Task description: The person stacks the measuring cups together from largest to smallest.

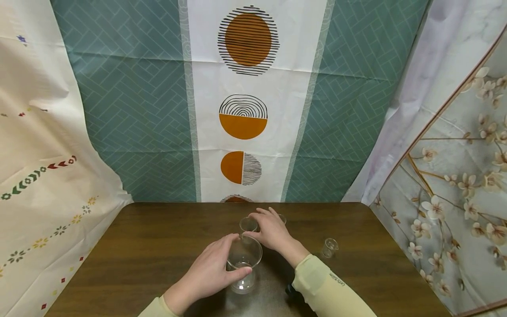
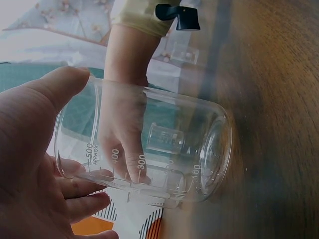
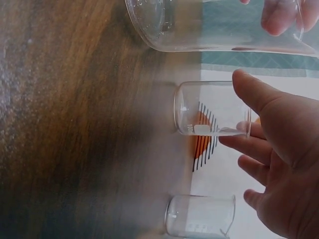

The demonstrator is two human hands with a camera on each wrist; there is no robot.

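Observation:
A large clear glass beaker point(image 1: 242, 287) stands upright on the table, its printed scale reaching 500 in the left wrist view. My left hand point(image 1: 207, 270) grips it near the rim, thumb on the near side and fingers round the other. Just beyond it is a smaller glass beaker point(image 3: 187, 112), marked 100. My right hand point(image 1: 272, 232) holds this one near its rim between thumb and index finger, the other fingers loosely bent. Another small beaker point(image 3: 199, 216) stands to its right, mostly hidden behind the right hand in the head view.
A tiny beaker point(image 1: 329, 248) stands farther right on the dark wooden table point(image 1: 158, 246). Behind the table hangs a green and white curtain point(image 1: 245, 83), with patterned cloths on both sides. A black wrist mount point(image 1: 291, 289) sits under the right sleeve.

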